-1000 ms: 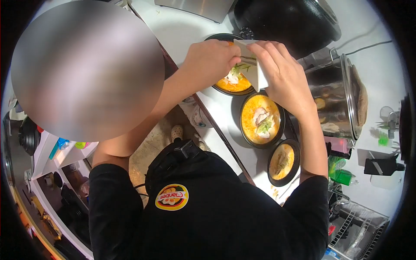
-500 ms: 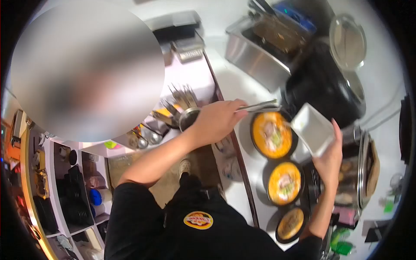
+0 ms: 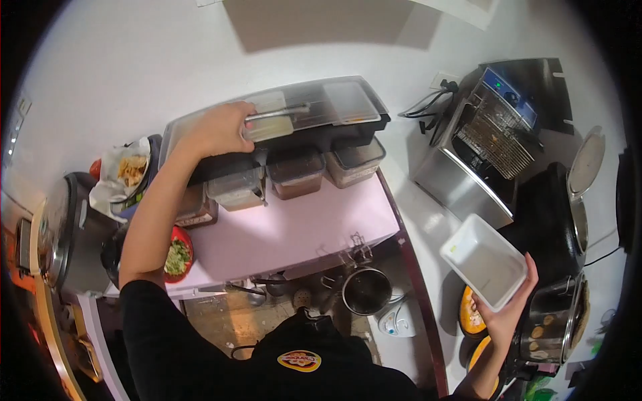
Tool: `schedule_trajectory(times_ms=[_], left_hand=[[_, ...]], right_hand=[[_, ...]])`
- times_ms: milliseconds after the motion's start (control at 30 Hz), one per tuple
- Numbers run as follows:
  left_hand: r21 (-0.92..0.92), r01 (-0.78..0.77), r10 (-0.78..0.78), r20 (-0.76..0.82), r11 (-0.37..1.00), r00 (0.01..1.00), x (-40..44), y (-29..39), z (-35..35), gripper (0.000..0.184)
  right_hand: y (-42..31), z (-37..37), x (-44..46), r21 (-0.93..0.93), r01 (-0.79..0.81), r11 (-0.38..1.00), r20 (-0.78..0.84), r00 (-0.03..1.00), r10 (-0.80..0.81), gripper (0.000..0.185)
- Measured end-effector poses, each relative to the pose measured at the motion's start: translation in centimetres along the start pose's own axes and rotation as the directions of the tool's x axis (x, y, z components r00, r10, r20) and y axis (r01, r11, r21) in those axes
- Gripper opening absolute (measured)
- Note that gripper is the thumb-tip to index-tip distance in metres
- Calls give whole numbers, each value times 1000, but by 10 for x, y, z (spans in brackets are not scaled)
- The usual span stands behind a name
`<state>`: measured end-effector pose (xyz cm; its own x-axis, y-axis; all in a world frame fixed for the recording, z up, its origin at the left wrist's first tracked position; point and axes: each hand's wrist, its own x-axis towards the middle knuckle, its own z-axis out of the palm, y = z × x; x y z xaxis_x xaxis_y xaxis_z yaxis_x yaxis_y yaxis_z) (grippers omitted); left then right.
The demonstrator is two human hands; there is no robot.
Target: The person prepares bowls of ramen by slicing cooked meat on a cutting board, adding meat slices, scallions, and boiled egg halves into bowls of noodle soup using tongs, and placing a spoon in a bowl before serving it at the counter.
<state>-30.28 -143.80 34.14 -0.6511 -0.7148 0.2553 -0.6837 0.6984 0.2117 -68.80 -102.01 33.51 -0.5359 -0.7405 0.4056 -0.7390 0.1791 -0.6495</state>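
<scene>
My left hand (image 3: 224, 130) is closed on a pair of metal tongs (image 3: 277, 112), which point right across a clear lid. Its fingers also touch the front edge of this lidded black condiment box (image 3: 321, 137), where pale contents show through the cover. At the right, my right hand (image 3: 509, 314) grips a white rectangular container (image 3: 485, 260) by its near end. The container is tilted towards me, with a small green bit near its left corner. Below it are two black bowls of orange soup (image 3: 473, 313), partly hidden by the container, hand and arm.
Clear tubs (image 3: 296, 172) line the pink counter (image 3: 314, 224). A red bowl of chopped greens (image 3: 178, 257) stands by my left forearm. A steel fryer (image 3: 461, 184), a black pot (image 3: 545, 214) and a glass-sided pot (image 3: 552, 324) stand right. A saucepan (image 3: 366, 291) sits lower down.
My view has swung left towards the back counter. My left hand has carried the tongs from above the soup bowls to the condiment box. My right hand keeps hold of the white container.
</scene>
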Motion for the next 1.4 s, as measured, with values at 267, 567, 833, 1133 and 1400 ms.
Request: schedule_trajectory(times_ms=[267, 567, 833, 1133, 1400], left_hand=[[48, -19, 0, 379, 999, 925, 34, -10, -33, 50], [65, -188, 171, 209, 980, 963, 24, 16, 0, 27], [45, -170, 164, 115, 984, 980, 16, 23, 7, 34], [132, -85, 100, -110, 988, 989, 59, 0, -17, 25], [22, -146, 147, -53, 989, 988, 105, -31, -49, 30]], right_hand=[[-36, 92, 48, 134, 48, 990, 128, 990, -66, 103], [-62, 158, 73, 194, 24, 981, 74, 997, -39, 105], [-64, 181, 69, 297, 12, 955, 31, 999, -22, 100], [-83, 228, 72, 250, 263, 932, -187, 957, -220, 92], [-162, 327, 155, -136, 495, 858, -275, 813, -513, 71]])
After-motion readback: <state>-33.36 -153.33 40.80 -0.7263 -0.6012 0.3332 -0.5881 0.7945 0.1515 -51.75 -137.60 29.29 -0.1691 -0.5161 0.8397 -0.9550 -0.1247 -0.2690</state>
